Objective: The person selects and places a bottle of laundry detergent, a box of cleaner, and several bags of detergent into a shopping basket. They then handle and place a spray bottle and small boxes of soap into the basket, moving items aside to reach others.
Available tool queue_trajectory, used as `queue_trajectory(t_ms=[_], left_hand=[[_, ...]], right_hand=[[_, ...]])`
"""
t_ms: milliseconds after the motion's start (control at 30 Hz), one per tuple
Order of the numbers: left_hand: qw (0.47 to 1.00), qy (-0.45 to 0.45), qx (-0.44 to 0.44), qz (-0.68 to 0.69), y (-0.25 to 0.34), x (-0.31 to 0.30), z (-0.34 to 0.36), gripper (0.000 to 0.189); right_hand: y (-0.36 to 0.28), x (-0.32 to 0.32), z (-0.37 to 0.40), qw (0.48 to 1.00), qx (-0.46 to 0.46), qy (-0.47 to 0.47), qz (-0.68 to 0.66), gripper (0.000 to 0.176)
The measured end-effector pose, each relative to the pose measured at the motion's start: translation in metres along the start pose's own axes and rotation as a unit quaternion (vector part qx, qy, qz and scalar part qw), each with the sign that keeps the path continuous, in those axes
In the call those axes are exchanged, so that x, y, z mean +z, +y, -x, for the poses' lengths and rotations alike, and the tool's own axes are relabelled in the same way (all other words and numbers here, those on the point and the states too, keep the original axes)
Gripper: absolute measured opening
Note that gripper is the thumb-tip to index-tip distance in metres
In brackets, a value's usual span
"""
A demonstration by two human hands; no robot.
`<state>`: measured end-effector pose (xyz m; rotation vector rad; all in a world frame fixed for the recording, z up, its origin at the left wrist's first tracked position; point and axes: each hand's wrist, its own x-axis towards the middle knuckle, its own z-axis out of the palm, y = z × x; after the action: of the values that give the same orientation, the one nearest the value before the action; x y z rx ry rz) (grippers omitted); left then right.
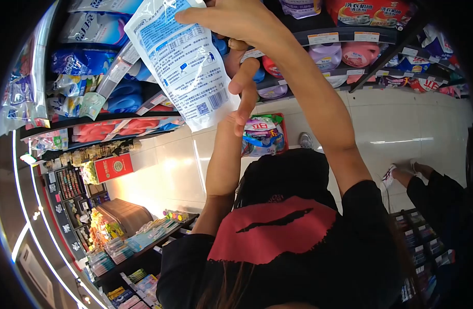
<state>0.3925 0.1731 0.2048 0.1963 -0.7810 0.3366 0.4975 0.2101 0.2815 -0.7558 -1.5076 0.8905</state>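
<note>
A white and blue plastic pouch with printed Chinese text, a barcode and a QR code is held up at the shelf, its back side facing me. My right hand grips its upper part, the thumb lying across the print. At the lower right edge, the fingers of my left hand curl against the pouch; part of that hand is hidden behind it. Below my hands, a red shopping basket stands on the floor and holds a colourful detergent bag.
Shelves carry blue packs, pink bottles and red boxes ahead of me. A person's leg shows at the right on the tiled floor. Behind on the left stands a low display shelf.
</note>
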Motion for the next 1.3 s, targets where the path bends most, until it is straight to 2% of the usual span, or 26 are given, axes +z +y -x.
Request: queue_trajectory(t_ms=[67,167,267,300,400,433,500,533,567,633,667,733,800,833,867,900,933,967,1000,1067,1200,1300], left_hand=[[1.0,-0.007,-0.007,0.005,0.002,-0.002,-0.001,0.074],[0.991,0.079,-0.011,-0.107,0.001,0.006,-0.006,0.05],[0.983,0.103,0.048,-0.143,-0.003,0.007,-0.001,0.041],[0.968,0.138,0.07,-0.199,-0.001,0.011,0.002,0.038],[0.87,0.25,0.219,-0.365,-0.003,0.028,0.009,0.055],[0.833,0.292,0.273,-0.382,0.0,0.044,0.004,0.058],[0.739,0.387,0.364,-0.415,0.006,0.076,-0.006,0.064],[0.595,0.286,0.275,-0.7,0.015,0.06,0.006,0.071],[0.573,0.341,0.375,-0.644,0.008,0.067,-0.014,0.077],[0.433,0.444,0.436,-0.652,0.035,0.068,-0.014,0.087],[0.381,0.399,0.448,-0.704,0.057,0.063,-0.014,0.084],[0.111,0.349,0.336,-0.868,0.085,0.07,-0.039,0.081],[-0.005,0.22,0.286,-0.933,0.115,0.076,-0.063,0.06],[-0.062,0.176,0.296,-0.937,0.119,0.075,-0.08,0.061],[0.094,0.283,0.287,-0.91,0.122,0.076,-0.084,0.072],[0.153,0.269,0.294,-0.904,0.127,0.071,-0.089,0.073],[0.213,0.252,0.299,-0.895,0.137,0.064,-0.098,0.075],[0.225,0.236,0.265,-0.907,0.147,0.065,-0.103,0.075],[0.226,0.258,0.245,-0.907,0.152,0.062,-0.103,0.072],[0.235,0.313,0.228,-0.891,0.145,0.057,-0.104,0.068],[0.221,0.367,0.211,-0.879,0.141,0.059,-0.107,0.061],[0.207,0.375,0.11,-0.897,0.15,0.07,-0.094,0.068]], right_hand=[[-0.002,-0.001,-0.001,1.0,-0.011,0.005,0.012,0.031],[-0.021,-0.015,0.004,0.996,0.065,-0.059,-0.002,0.031],[0.001,-0.001,-0.002,0.992,0.088,-0.073,0.05,0.042],[0.012,0.006,-0.002,0.996,0.061,-0.065,-0.032,0.039],[0.001,0.004,0.033,0.995,-0.041,0.071,0.061,0.05],[-0.008,0.003,0.042,0.994,-0.058,0.069,0.068,0.047],[-0.029,0.0,0.059,0.991,-0.089,0.06,0.081,0.043],[-0.04,-0.002,0.066,0.991,-0.093,0.021,0.093,0.05],[-0.042,0.001,0.064,0.988,-0.12,0.01,0.097,0.052],[-0.041,0.009,0.051,0.976,-0.179,0.021,0.123,0.054],[-0.034,0.012,0.035,0.965,-0.213,0.042,0.145,0.054],[-0.018,0.007,0.0,0.944,-0.279,0.092,0.151,0.052],[-0.013,-0.006,-0.032,0.945,-0.282,0.09,0.138,0.053],[-0.011,-0.013,-0.048,0.938,-0.303,0.092,0.142,0.055],[-0.008,-0.018,-0.061,0.931,-0.321,0.093,0.143,0.056],[-0.008,-0.021,-0.072,0.933,-0.322,0.138,0.085,0.034],[0.005,-0.025,-0.083,0.911,-0.355,0.152,0.147,0.036],[0.003,-0.029,-0.082,0.941,-0.274,0.106,0.167,0.044],[0.0,-0.033,-0.084,0.962,-0.191,0.059,0.186,0.053],[0.014,-0.035,-0.091,0.968,-0.114,0.065,0.214,0.047],[0.025,-0.026,-0.099,0.945,-0.178,0.139,0.237,0.042],[0.018,-0.026,-0.095,0.95,-0.124,0.129,0.257,0.042]])
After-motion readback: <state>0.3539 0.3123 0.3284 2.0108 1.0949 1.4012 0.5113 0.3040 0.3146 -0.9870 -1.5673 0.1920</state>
